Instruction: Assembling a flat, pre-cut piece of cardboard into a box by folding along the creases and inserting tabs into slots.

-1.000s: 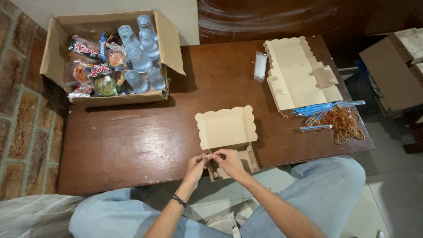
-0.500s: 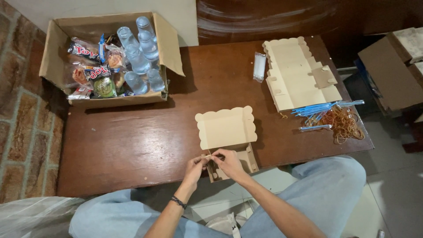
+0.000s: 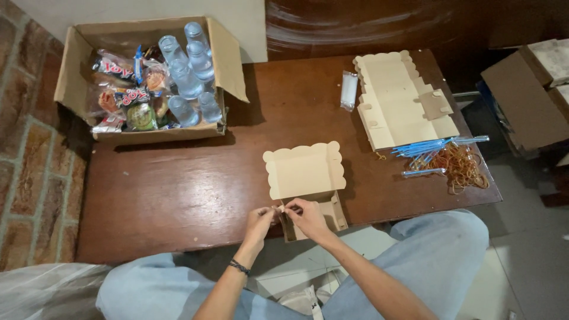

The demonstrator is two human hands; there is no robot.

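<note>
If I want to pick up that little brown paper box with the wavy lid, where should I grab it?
Probably by the two long side walls of the box, coming down from above. Its wavy lid stands open and lies back flat on the table, so the tray is open on top. The left hand and right hand are at its left corner, so the right side is freer.

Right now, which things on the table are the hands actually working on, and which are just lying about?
In hand:
- small cardboard box with scalloped lid open, at the table's near edge
- left hand and right hand, both pinching its left corner

Lying about:
- stack of flat box blanks
- rubber bands
- blue straws
- carton of water cups and snack packets
- small clear packet
</note>
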